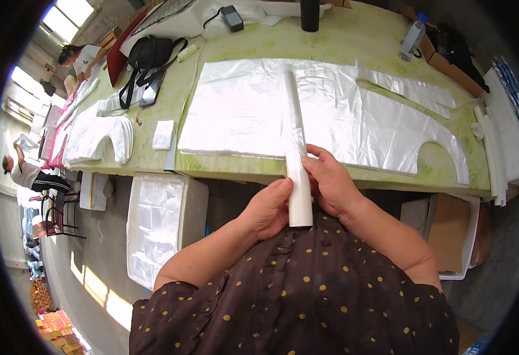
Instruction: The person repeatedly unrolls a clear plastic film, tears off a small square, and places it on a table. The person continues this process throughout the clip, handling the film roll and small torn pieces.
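Observation:
A long, narrow roll of whitish plastic sheeting (298, 188) points from my body toward the far side of the table. My left hand (269, 207) is closed around its near end from the left, thumb on top. From the right, my right hand (329, 182) grips it slightly farther up, with its thumb against the roll. The roll's far part rests over a flat stack of thin, translucent plastic sheets (236, 112) with curved cut-outs at the right end. Whether the roll is joined to the top sheet I cannot tell.
On the green table (259, 41) are a black bag (156, 52), a phone (150, 93), a folded plastic packet (163, 135), a second sheet stack (97, 139) and a water bottle (412, 38). A white box of plastic packets (195, 207) stands below. Two people work at far left.

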Available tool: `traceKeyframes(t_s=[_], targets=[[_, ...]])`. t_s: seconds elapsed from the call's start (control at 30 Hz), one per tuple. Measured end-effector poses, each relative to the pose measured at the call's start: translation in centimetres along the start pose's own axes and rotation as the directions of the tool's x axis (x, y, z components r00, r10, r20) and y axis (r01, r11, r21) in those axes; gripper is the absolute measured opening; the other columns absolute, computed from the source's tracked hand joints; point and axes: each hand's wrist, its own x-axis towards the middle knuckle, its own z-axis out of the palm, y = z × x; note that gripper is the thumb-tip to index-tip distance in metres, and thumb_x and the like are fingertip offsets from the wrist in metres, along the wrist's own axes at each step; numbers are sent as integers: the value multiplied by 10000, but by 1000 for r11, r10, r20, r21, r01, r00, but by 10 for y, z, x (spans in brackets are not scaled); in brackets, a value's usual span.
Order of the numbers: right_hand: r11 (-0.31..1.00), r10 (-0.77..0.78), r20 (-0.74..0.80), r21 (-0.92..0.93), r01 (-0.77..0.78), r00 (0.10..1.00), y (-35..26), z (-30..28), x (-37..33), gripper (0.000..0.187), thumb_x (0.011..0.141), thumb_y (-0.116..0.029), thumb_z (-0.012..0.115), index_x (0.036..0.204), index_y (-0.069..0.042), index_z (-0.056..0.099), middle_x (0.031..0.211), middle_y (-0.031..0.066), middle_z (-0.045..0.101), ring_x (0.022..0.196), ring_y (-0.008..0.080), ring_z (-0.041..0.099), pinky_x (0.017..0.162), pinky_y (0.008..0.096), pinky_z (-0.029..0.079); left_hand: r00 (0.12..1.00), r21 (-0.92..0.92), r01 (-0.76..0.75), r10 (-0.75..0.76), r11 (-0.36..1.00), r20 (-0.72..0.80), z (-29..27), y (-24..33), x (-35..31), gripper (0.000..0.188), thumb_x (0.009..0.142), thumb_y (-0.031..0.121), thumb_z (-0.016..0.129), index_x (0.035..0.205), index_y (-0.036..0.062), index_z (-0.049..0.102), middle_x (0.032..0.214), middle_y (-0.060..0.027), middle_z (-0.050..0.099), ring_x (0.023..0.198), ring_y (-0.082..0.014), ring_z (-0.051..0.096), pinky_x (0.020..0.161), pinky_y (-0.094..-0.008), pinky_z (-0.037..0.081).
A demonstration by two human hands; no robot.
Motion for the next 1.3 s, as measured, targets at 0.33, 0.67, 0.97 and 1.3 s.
traceKeyframes(t_s=[0.33,0.67,0.97,1.3], targets=[[885,-251,-175,-440,152,952,-55,-67,-14,481,980,-124,622,1430,-6,501,943,59,661,798,111,626,709,275,536,885,826,-303,462,474,60,12,73,75,428,995,195,667,1378,65,524,1339,-85,536,1140,-190,588,895,-324,563],[813,-202,-165,-578,71,965,-53,-91,-46,455,961,-111,637,1400,-34,544,995,43,659,859,91,609,792,261,519,738,986,-135,655,-96,165,-1,123,219,476,928,408,692,1334,159,679,1440,-295,499,1264,-400,560,1073,-439,466],[854,-202,-150,-510,99,968,-42,-118,-85,513,942,-44,653,1435,-35,512,1098,60,632,926,99,596,836,265,514,961,907,203,101,369,-257,19,179,219,433,929,362,719,1271,98,695,815,26,503,702,-98,415,595,-276,340],[785,-178,-127,-617,63,976,-49,-108,-73,692,912,-148,750,1509,-39,419,1217,128,620,942,151,625,851,324,541,949,926,260,106,273,-298,27,190,257,192,896,241,657,1017,101,709,734,4,535,585,-109,430,509,-296,333]])
